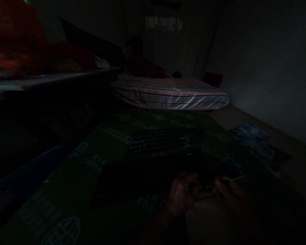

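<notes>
The room is very dark. My left hand point(182, 194) is low in the middle, fingers curled on the near edge of a dark cloth point(142, 180) spread over a green printed mat point(97, 149). Just to its right, my right hand point(228, 194) pinches a thin pale tool point(237, 178) whose tip points right. A strip of dark, glinting beadwork point(163, 137) lies on the mat beyond the cloth, out of reach of both hands. What lies between my two hands is too dim to tell.
A striped mattress point(168, 97) lies on the floor at the back. A low shelf point(51, 80) with red cloth point(15, 41) stands on the left. Crumpled bluish fabric point(255, 139) lies right of the mat, beside a bare wall point(270, 68).
</notes>
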{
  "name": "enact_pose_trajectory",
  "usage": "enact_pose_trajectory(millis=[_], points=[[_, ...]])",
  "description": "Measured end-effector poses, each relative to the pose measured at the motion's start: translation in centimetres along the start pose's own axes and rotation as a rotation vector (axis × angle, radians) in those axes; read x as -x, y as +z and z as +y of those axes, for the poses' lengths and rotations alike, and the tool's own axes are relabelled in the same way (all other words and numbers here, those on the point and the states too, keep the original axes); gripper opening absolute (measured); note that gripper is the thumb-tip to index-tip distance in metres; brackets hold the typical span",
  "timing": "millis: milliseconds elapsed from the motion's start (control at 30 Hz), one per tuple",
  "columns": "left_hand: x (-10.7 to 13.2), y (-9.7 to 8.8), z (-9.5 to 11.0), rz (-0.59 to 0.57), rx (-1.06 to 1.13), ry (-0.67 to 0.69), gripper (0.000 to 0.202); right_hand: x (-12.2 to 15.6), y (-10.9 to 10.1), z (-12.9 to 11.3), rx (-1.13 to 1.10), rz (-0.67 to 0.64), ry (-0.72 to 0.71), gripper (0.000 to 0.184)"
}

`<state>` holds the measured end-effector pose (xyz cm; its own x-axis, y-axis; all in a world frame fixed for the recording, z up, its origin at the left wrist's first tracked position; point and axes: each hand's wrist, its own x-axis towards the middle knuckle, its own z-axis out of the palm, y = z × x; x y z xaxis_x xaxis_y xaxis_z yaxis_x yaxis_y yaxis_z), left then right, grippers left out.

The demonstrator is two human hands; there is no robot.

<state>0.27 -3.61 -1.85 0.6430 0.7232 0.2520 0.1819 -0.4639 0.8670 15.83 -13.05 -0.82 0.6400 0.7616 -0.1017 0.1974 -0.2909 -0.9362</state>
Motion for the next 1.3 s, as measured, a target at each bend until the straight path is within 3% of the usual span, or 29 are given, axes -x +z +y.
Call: enact_pose_trajectory(millis=[200,400,700,1167,1300], points=[[-1.0,-0.2,0.0,0.316,0.488,-0.312,0.028,-0.7,-0.2,-0.1,-0.084,0.088,0.070,0.034],[-1.8,-1.3,0.3,0.463,0.708,-0.395,0.033,-2.0,-0.2,0.1,-0.163,0.131,0.018,0.034],[-1.9,-1.4,0.6,0.477,0.796,-0.408,0.031,-2.7,0.1,-1.2,-0.019,0.068,-0.106,0.031],[-2.1,-1.0,0.5,0.439,0.730,-0.409,0.022,-5.5,0.2,-2.1,0.236,-0.353,-0.155,0.026],[-2.0,-0.9,0.5,0.423,0.692,-0.409,0.020,-6.6,0.1,-2.9,0.338,-0.508,-0.224,0.022]])
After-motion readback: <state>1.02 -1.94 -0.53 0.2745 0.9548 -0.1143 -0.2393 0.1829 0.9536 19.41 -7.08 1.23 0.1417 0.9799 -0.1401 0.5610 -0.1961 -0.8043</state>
